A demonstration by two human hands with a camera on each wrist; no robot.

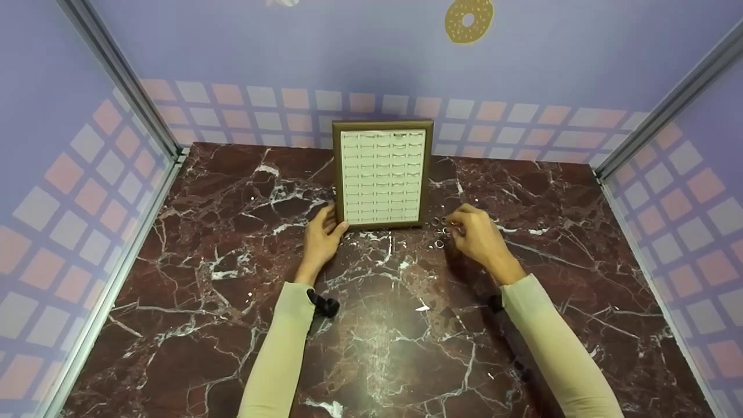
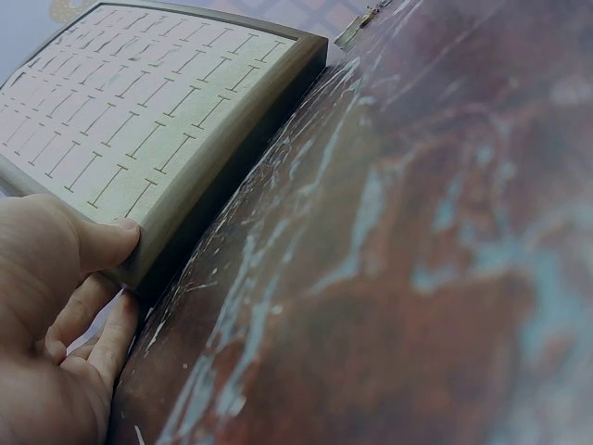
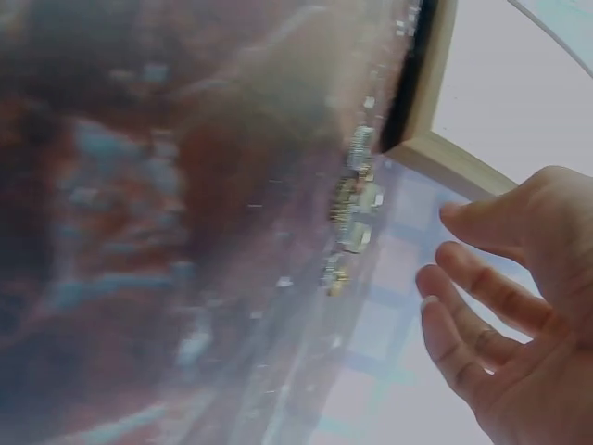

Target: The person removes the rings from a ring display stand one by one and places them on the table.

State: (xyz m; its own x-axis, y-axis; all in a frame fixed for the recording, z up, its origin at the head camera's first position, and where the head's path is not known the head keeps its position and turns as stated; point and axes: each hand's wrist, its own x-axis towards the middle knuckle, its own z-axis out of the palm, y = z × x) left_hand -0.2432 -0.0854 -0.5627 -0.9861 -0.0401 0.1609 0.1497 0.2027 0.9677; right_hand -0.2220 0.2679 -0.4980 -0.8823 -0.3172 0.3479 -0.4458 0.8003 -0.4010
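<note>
A ring display board with a brown frame (image 1: 339, 174) and a pale slotted face stands upright at the table's back. Thin rings (image 1: 399, 137) sit in some of its upper slots. My left hand (image 1: 322, 237) grips the board's lower left corner; in the left wrist view the thumb (image 2: 109, 243) lies on the frame's front and the fingers reach behind it. To the right, my right hand (image 1: 479, 235) hovers beside several loose rings (image 1: 439, 244) on the table. Its fingers (image 3: 482, 283) are apart in the right wrist view, with nothing visible between them. Silver and gold-toned rings (image 3: 357, 236) lie in a cluster there.
The table (image 1: 232, 325) is dark red marble-patterned with white veins. A lilac back wall (image 1: 360, 52) with pink and white squares rises right behind the board. Side panels (image 1: 64, 191) close off both sides, with metal posts (image 1: 125, 75) at the corners.
</note>
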